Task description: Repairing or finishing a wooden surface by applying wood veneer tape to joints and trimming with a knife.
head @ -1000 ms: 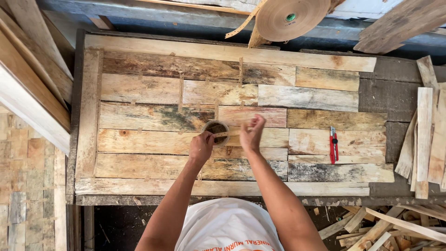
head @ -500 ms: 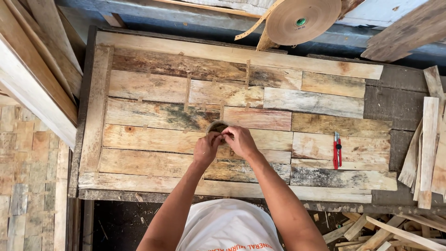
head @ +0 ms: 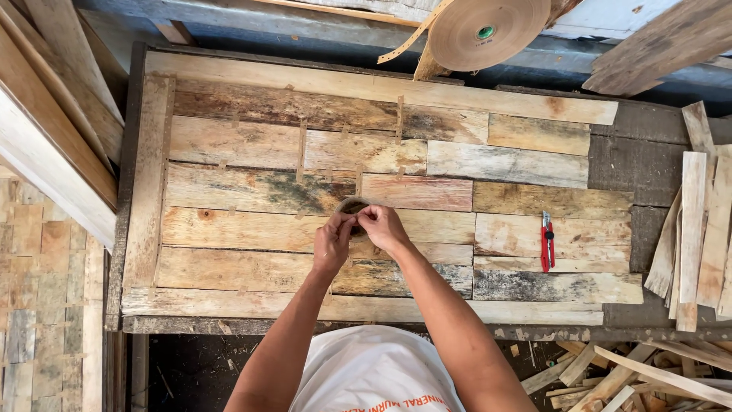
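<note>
My left hand (head: pixel 333 244) and my right hand (head: pixel 383 226) meet over the middle of a panel of patchwork wooden slats (head: pixel 252 236). Between their fingers is a small brown roll of tape (head: pixel 353 207), held just above the slats; both hands pinch at it. Short strips of brown tape (head: pixel 301 150) cross the joints between slats on the left half of the panel. A red-handled cutter (head: pixel 547 241) lies on the slats to the right of my hands.
A large roll of brown paper tape (head: pixel 488 32) hangs beyond the far edge. Loose wood slats (head: pixel 694 221) are stacked at the right, long planks (head: pixel 46 122) lean at the left, scraps (head: pixel 610 374) lie on the floor.
My right hand has drawn in from the slat surface to join the left on the small roll; both hands now pinch it together. The view has shifted slightly.
</note>
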